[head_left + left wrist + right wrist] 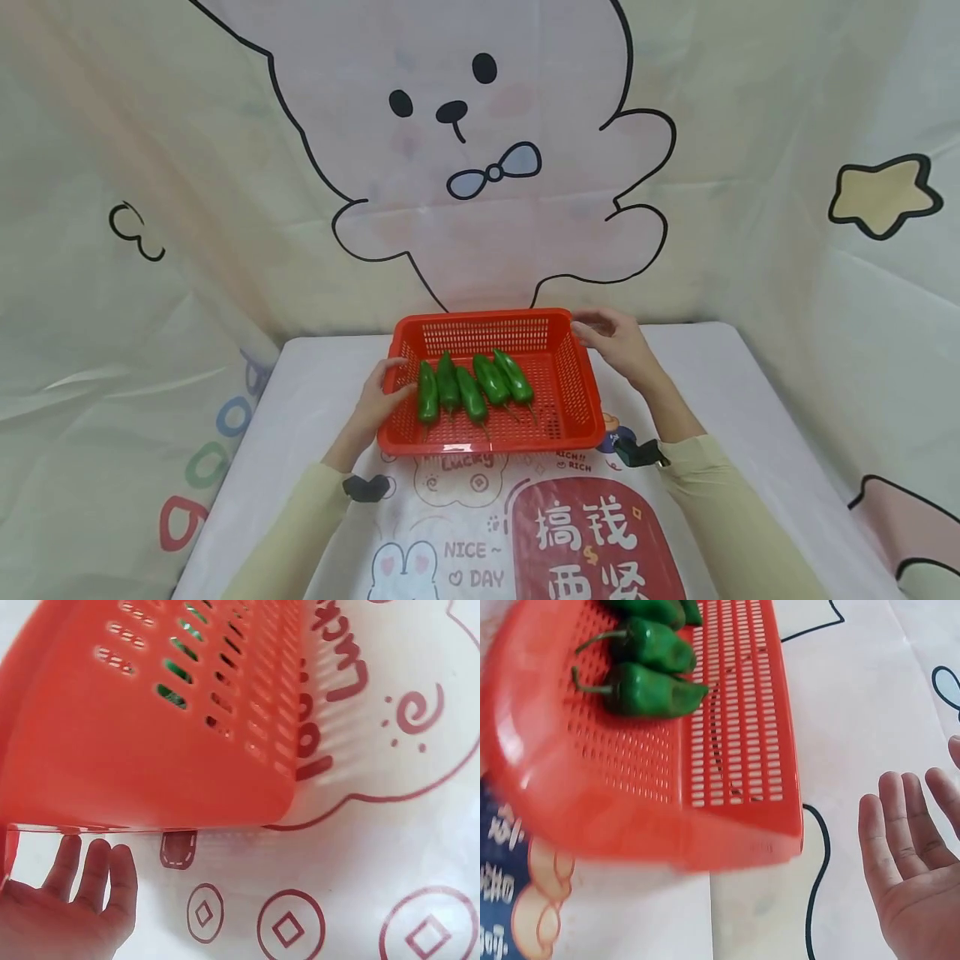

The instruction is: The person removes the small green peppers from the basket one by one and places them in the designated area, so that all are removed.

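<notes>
A red plastic basket [491, 446] with slotted walls holds several green peppers [472, 395], lying side by side towards its left. My left hand [375, 400] is at the basket's left side, its thumb overlapping the rim in the head view. In the left wrist view its fingers [96, 877] are fairly straight beside the basket's outer wall; whether they touch it I cannot tell. My right hand [618, 343] is by the back right corner. The right wrist view shows that hand [922, 877] with extended fingers, apart from the basket.
The white table [322, 375] bears a printed sheet with cartoons and lettering [592, 542] in front of the basket. Behind it hangs a cloth backdrop [495, 225] with a drawn bear, and similar cloth walls stand left and right. Black straps [641, 452] are on the wrists.
</notes>
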The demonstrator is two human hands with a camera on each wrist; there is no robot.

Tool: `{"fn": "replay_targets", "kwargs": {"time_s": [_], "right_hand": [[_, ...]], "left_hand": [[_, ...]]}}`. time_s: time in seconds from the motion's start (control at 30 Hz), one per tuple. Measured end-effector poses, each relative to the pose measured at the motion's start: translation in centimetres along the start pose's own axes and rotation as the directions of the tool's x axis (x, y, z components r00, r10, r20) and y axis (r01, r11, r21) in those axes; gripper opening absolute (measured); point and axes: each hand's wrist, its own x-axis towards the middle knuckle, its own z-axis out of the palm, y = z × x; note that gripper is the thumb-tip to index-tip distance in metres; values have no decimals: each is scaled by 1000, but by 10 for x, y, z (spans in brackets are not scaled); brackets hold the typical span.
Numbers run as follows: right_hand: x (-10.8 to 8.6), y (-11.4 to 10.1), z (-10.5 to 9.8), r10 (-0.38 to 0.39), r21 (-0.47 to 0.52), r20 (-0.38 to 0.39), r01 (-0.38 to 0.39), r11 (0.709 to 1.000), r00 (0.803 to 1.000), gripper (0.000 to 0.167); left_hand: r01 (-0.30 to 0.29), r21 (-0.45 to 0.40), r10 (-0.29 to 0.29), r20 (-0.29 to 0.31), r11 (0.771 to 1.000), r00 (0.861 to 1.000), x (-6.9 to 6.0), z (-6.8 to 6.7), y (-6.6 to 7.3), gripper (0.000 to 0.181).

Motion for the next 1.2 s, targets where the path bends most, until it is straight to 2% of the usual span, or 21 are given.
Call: {"fn": "replay_targets", "kwargs": {"time_s": [0.23, 0.53, 0.73, 0.9, 1.07, 1.2], "right_hand": [[22, 4, 19, 26, 104, 33, -29, 994, 999, 39], [44, -1, 51, 50, 169, 73, -62, 984, 996, 40], [55, 1, 68, 33, 176, 98, -50, 983, 995, 39], [62, 3, 79, 54, 188, 115, -75, 979, 992, 39], [69, 6, 88, 47, 161, 130, -68, 985, 990, 40], [74, 17, 92, 58, 110, 135, -73, 991, 989, 43]], "left_hand": [[4, 24, -4, 28, 1000, 1000, -2, -1, 0, 63], [9, 40, -11, 44, 999, 999, -5, -5, -2, 67], [0, 59, -3, 46, 998, 999, -3, -4, -5, 68], [-3, 62, 0, 52, 998, 999, -3, -4, -4, 67], [11, 71, -15, 53, 997, 998, -2, -2, -3, 67], [15, 76, -19, 52, 997, 998, -1, -1, -2, 67]]}}
